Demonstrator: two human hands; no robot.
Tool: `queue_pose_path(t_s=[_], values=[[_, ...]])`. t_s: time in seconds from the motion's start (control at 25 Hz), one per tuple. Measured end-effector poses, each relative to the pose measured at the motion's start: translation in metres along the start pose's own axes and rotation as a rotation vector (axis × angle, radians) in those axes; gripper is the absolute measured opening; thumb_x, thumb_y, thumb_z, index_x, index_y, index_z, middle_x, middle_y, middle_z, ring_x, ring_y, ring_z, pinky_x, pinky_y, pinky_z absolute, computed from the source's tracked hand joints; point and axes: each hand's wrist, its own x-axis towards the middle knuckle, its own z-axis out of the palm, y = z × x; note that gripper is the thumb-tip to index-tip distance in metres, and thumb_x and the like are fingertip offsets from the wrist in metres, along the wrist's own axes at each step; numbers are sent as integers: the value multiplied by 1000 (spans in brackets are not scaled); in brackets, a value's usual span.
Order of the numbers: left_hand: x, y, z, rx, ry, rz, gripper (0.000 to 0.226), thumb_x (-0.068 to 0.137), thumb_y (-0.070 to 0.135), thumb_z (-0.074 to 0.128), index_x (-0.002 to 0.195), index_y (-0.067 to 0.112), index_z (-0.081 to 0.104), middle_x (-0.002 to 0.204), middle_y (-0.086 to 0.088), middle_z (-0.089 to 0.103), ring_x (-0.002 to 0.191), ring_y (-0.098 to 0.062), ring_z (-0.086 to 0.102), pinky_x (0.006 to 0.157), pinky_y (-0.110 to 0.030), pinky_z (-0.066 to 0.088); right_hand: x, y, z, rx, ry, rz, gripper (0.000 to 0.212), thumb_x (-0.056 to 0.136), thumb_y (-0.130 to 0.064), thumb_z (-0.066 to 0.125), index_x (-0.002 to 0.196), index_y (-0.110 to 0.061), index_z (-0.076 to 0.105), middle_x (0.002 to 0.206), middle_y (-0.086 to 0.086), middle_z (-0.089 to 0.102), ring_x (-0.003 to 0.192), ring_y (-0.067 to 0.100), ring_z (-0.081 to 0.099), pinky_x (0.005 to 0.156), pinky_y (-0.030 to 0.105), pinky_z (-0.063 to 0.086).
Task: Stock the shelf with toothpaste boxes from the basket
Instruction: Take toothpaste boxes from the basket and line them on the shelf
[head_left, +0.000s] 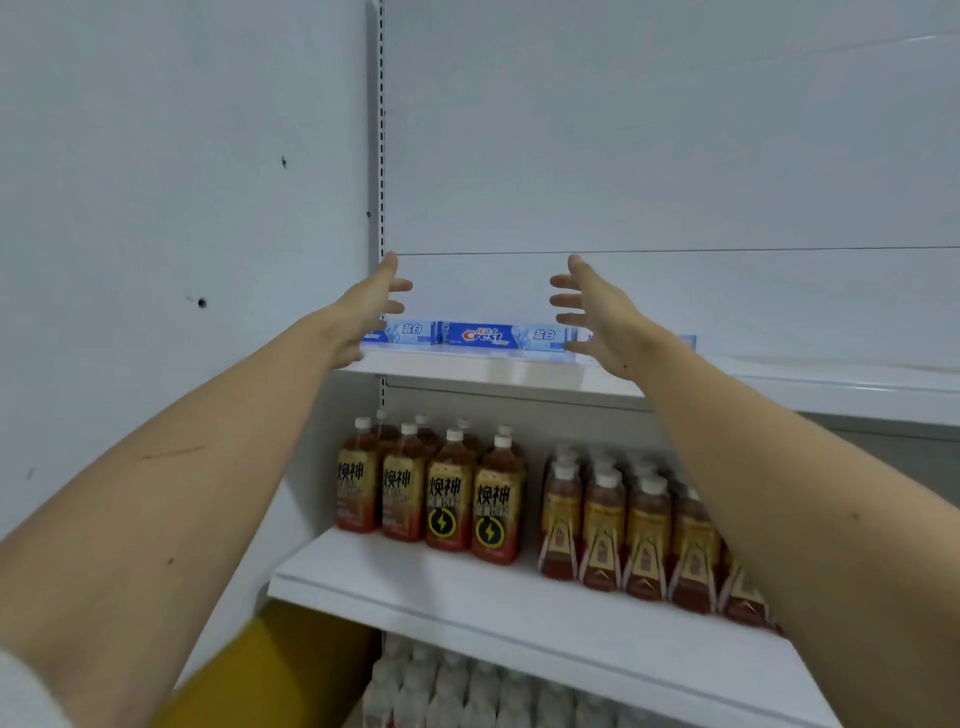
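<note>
- Left hand (363, 306) was raised at the top shelf (493, 371), grip apart, fingers spread, holding nothing.
- Toothpaste boxes (480, 335) lay in a row along that shelf's front edge, between and partly behind both hands.
- Right hand (605, 317) was up too, grip apart, empty.
- Shelf below held brown drink bottles (449, 493).
</note>
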Motion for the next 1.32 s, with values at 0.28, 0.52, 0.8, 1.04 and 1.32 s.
queue_pose_path(t_s=[0.28,0.52,0.8,1.04,1.32], values=[[-94,-36,58,-210,7,-3,66,97,67,12,140,33,48,152,-3,43,143,-27,31,116,-60,13,-100,40,26,79,25,-49,50,103,-50,26,142,-27,47,147,-1,47,135,19,42,106,43,35],[-187,-129,119,-337,-41,-119,63,102,57,12,145,26,45,152,-2,42,143,-21,32,115,-46,15,-206,131,51,46,5,152,51,103,-50,25,145,-28,45,147,-2,47,130,13,43,110,42,33],[-300,-261,197,-243,-205,-405,62,103,56,11,146,25,43,149,-6,46,141,-23,34,114,-48,19,-323,264,55,-74,-105,476,59,100,-59,26,147,-27,42,152,-2,41,139,20,38,114,48,30],[-347,-344,288,-175,-258,-676,63,102,58,14,147,24,42,149,-8,46,143,-29,30,115,-51,15,-398,390,29,-84,-170,747,61,101,-57,24,147,-22,43,150,3,44,138,23,40,111,40,31],[-393,-441,386,-205,-272,-981,60,100,57,33,137,16,54,138,-8,56,128,-26,51,107,-40,36,-451,514,-7,9,-252,1063,61,101,-55,32,151,-20,36,154,3,38,138,24,40,111,38,32]])
